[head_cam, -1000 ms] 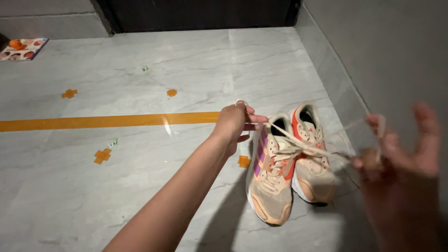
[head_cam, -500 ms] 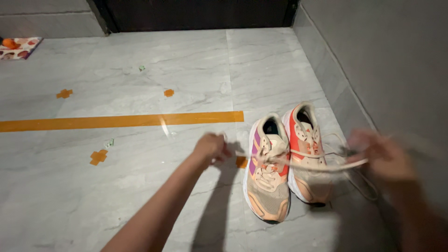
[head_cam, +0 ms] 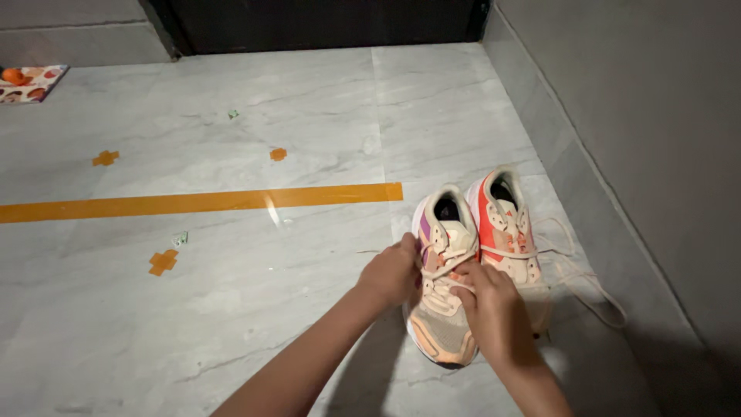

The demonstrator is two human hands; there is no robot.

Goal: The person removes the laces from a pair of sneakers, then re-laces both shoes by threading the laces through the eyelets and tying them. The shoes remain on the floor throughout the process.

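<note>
Two beige and orange running shoes stand side by side on the marble floor point(head_cam: 231, 324), toes toward me. The left shoe point(head_cam: 442, 324) has purple side stripes. My left hand point(head_cam: 391, 274) and my right hand point(head_cam: 494, 309) sit over its tongue, fingers pinched on its cream lace point(head_cam: 446, 266) close to the eyelets. The right shoe point(head_cam: 509, 232) has an orange-red collar, and its untied lace point(head_cam: 594, 286) trails loose on the floor to the right.
A grey wall point(head_cam: 656, 131) runs along the right, close to the shoes. An orange tape line point(head_cam: 193, 202) crosses the floor, with small orange tape crosses point(head_cam: 162, 261) near it. A patterned mat point(head_cam: 27, 81) lies far left, a dark door point(head_cam: 324, 23) at the back.
Both hands had the lace ends stretched wide apart above the shoes. They have come down and together onto the left shoe, gripping the lace near the eyelets.
</note>
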